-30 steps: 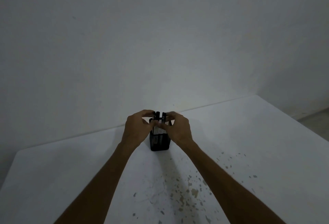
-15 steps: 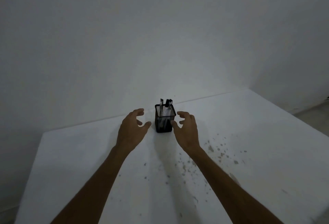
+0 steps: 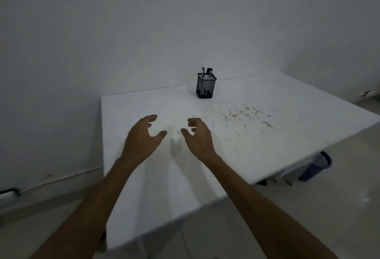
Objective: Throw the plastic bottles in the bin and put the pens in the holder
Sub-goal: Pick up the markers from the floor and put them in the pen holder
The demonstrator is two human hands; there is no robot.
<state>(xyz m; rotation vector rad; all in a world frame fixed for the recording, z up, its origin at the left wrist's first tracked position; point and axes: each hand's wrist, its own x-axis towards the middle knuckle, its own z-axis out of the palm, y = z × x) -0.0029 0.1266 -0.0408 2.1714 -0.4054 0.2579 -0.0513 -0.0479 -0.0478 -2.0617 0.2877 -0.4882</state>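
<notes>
A black mesh pen holder (image 3: 206, 86) stands upright near the far edge of the white table (image 3: 236, 145), with pens (image 3: 206, 71) sticking out of its top. My left hand (image 3: 144, 138) and my right hand (image 3: 198, 137) hover over the middle of the table, well short of the holder. Both have loosely curled fingers and hold nothing. A blue perforated bin (image 3: 315, 166) stands on the floor beyond the table's right corner, partly hidden by the tabletop. No plastic bottles are in sight.
Brown specks (image 3: 244, 113) stain the tabletop right of the holder. A wall rises close behind the table. Pale tiled floor (image 3: 329, 207) lies to the right and in front. A dark handle-like object (image 3: 9, 192) sits at the left edge.
Both hands let go of the holder and pens and drew back toward me. The view pulled away from the table, so its near edge, the floor and the bin came into sight.
</notes>
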